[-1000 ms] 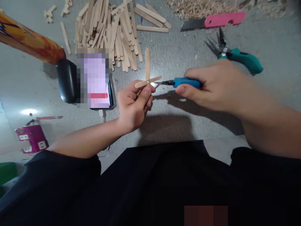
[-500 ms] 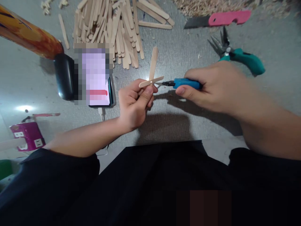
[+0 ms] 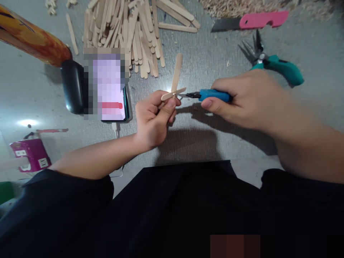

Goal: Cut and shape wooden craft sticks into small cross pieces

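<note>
My left hand (image 3: 154, 118) is closed, pinching small wooden craft sticks between thumb and fingers. One longer craft stick (image 3: 177, 70) points up and away from me; a shorter craft stick (image 3: 167, 96) crosses it low down, just above my thumb. My right hand (image 3: 242, 96) is wrapped around a blue-handled tool (image 3: 213, 95) with a black collar and a thin metal tip. That tip points left and meets the sticks near their crossing. Whether it is pushed into the wood, I cannot tell.
Beyond my hands lies a pile of craft sticks (image 3: 139, 39). Pink folding saw (image 3: 263, 20), green-handled pliers (image 3: 279, 66) and wood shavings (image 3: 228, 8) are at the upper right. Left are a plugged-in phone (image 3: 113, 111), a black case (image 3: 72, 87), an orange cylinder (image 3: 32, 34) and a purple socket block (image 3: 33, 154).
The longer stick's upper end has tipped slightly to the right, and the crossing stick has shifted a little right with it. Both hands stay almost in place.
</note>
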Tool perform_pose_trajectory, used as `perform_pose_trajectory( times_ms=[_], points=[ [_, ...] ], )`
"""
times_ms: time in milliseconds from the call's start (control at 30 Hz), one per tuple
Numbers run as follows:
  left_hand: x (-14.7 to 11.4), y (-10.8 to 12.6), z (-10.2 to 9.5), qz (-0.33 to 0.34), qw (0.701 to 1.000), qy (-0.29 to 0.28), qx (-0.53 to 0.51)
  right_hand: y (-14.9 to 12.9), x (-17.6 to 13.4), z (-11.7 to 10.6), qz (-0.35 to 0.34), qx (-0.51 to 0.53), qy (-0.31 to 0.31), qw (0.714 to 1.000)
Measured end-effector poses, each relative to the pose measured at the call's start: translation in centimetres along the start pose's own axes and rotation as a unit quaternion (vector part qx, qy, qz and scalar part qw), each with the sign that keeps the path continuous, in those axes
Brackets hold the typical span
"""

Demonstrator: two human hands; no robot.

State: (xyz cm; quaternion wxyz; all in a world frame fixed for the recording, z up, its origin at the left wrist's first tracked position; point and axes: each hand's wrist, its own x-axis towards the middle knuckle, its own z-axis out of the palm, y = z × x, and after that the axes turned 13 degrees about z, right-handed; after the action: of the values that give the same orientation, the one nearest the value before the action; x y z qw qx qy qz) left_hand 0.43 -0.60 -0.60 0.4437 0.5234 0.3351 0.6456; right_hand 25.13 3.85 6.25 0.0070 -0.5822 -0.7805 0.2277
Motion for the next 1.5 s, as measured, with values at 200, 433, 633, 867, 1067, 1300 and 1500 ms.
perform_pose_trajectory(
  times_ms=[200, 433, 633, 867, 1067, 1300, 1500],
  points=[
    [-0.3, 0.1, 0.1, 0.017, 1.0, -0.006, 0.017, 0.1, -0.1, 0.2, -0.026, 0.008, 0.025, 0.999],
    [-0.4, 0.1, -0.3, 0.046, 0.998, -0.023, 0.024, 0.3, -0.3, 0.4, -0.012, -0.015, 0.024, 1.0],
    [-0.3, -0.1, -0.4, 0.066, 0.997, -0.045, 0.021, -0.1, -0.4, 0.2, 0.015, -0.045, -0.017, 0.999],
    [-0.4, 0.4, -0.9, 0.034, 0.997, -0.071, 0.017, 0.2, -0.3, 0.2, -0.006, -0.017, -0.004, 1.0],
    [0.1, 0.8, -0.9, -0.057, 0.997, -0.057, -0.005, 0.8, 0.4, 0.6, -0.02, 0.01, 0.023, 0.999],
    [0.6, 0.6, -0.7, -0.133, 0.985, -0.076, -0.078, 0.1, 1.1, 1.0, -0.041, 0.28, 0.07, 0.957],
    [0.4, 1.1, -0.4, -0.149, 0.98, -0.087, -0.102, -1.1, 0.2, 1.4, 0.019, 0.304, 0.089, 0.948]
  ],
)
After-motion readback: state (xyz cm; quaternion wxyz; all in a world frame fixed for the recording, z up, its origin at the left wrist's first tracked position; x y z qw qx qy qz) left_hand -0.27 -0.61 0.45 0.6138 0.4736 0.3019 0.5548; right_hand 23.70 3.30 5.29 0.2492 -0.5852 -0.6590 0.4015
